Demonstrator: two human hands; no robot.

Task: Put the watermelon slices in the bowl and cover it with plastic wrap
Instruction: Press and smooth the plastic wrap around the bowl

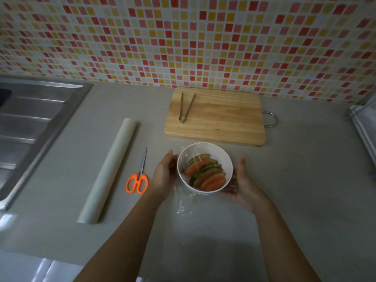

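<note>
A white bowl [205,151] stands on the grey counter and holds several watermelon slices [205,174], red flesh with green rind. A sheet of clear plastic wrap [184,202] is stretched over the bowl's top and hangs loose down its near left side onto the counter. My left hand [165,174] presses flat against the bowl's left wall with fingers together. My right hand [242,186] cups the bowl's right and near side, palm up, with wrap under its fingers.
A plastic wrap roll [109,169] lies left of the bowl, orange-handled scissors [138,180] between them. Behind the bowl a wooden cutting board [227,119] carries metal tongs [186,107]. A steel sink [30,123] sits far left, a cloth [364,123] at the right edge.
</note>
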